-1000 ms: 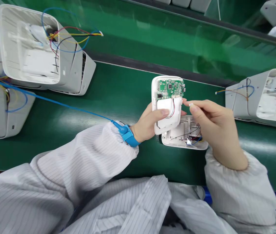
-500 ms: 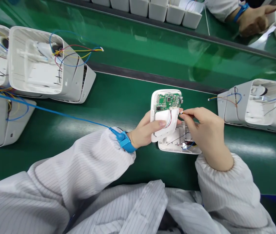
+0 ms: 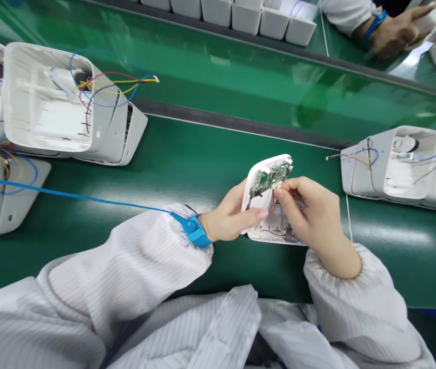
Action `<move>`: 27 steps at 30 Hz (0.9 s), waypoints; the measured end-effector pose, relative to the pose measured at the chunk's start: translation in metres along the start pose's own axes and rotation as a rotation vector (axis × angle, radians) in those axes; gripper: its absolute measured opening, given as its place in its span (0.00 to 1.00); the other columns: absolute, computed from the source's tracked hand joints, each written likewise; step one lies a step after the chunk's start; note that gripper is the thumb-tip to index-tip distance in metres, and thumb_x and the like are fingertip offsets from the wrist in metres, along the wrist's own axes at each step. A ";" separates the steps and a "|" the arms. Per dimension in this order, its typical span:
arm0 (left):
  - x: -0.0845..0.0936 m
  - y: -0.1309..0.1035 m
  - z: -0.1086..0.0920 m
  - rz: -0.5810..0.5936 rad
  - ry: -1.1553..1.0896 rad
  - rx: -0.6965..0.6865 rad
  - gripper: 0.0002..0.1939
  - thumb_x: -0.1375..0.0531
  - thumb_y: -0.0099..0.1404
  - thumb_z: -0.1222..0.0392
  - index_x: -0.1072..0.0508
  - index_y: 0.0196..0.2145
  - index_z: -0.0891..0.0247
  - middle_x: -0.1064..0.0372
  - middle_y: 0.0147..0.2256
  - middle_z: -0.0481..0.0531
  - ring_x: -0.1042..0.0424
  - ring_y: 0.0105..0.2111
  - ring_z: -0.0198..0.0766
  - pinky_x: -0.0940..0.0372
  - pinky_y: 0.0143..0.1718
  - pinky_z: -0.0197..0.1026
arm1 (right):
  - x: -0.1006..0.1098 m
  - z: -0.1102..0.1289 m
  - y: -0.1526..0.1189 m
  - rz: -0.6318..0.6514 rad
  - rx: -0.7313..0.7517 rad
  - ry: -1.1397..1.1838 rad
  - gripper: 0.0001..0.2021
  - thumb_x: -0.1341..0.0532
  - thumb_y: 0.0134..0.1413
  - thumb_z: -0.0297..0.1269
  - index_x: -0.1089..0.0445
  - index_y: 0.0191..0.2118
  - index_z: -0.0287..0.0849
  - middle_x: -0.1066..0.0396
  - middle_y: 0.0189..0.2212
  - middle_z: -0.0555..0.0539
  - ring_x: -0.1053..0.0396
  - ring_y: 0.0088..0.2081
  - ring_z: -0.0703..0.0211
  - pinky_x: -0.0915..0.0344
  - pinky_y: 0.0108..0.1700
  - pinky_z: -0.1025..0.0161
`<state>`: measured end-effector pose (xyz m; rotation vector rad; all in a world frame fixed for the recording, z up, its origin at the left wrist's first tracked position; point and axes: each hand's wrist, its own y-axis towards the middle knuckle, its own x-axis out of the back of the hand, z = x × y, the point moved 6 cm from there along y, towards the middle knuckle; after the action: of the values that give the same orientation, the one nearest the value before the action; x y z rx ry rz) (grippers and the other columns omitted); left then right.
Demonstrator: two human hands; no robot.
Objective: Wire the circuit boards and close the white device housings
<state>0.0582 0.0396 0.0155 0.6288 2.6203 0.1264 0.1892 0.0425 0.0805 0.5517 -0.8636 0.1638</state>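
Green conveyor belt [image 3: 187,154] runs under everything you see, and the small white cover with the green circuit board [image 3: 270,179] in your hands is the landmark to steer by. Far to its left sit open white housings [image 3: 64,110], one trailing coloured wires [image 3: 118,84], with more white casings at the left edge. A blue cord runs from there to the blue wrist strap [image 3: 193,231] on your left arm, just left of the cover. Your left hand [image 3: 228,218] has its grip closed around the cover's left edge, thumb laid across its face, holding it tilted up off the belt. Beneath the cover lies a second white shell half [image 3: 275,230], flat on the belt. Your right hand [image 3: 310,215] meets the cover from the right, fingertips pinched shut against the board's lower edge on something too small to make out. Further right stand more open housings [image 3: 391,164] with loose wires. Beyond the cover, at the far right, another person's hand [image 3: 395,31] works.
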 end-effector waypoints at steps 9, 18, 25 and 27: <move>0.001 0.000 -0.004 -0.026 0.061 0.015 0.19 0.37 0.61 0.45 0.30 0.39 0.64 0.34 0.32 0.51 0.34 0.34 0.41 0.35 0.39 0.43 | -0.004 0.001 -0.001 -0.024 -0.057 0.072 0.08 0.41 0.64 0.36 0.33 0.32 0.43 0.30 0.26 0.53 0.34 0.27 0.65 0.39 0.31 0.66; 0.002 -0.002 0.004 -0.026 0.092 0.074 0.21 0.39 0.62 0.42 0.32 0.29 0.64 0.41 0.25 0.48 0.39 0.28 0.37 0.37 0.31 0.39 | -0.003 -0.002 -0.001 -0.028 -0.086 0.064 0.08 0.41 0.64 0.36 0.33 0.32 0.43 0.30 0.27 0.52 0.33 0.28 0.64 0.38 0.32 0.66; 0.000 0.000 -0.001 0.005 0.036 0.075 0.18 0.38 0.62 0.45 0.30 0.36 0.66 0.35 0.30 0.51 0.36 0.31 0.38 0.36 0.35 0.40 | 0.005 -0.007 0.000 -0.135 -0.033 -0.088 0.08 0.37 0.61 0.39 0.33 0.32 0.44 0.29 0.27 0.52 0.32 0.29 0.62 0.37 0.32 0.63; 0.000 -0.001 0.001 0.019 0.005 0.086 0.19 0.38 0.61 0.46 0.29 0.38 0.67 0.34 0.31 0.52 0.35 0.31 0.38 0.36 0.34 0.40 | 0.010 -0.011 0.002 -0.204 -0.005 -0.069 0.10 0.34 0.57 0.43 0.31 0.39 0.44 0.28 0.34 0.49 0.30 0.33 0.59 0.33 0.33 0.61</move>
<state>0.0582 0.0384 0.0146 0.6839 2.6360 0.0216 0.2026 0.0493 0.0834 0.6398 -0.8692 -0.0433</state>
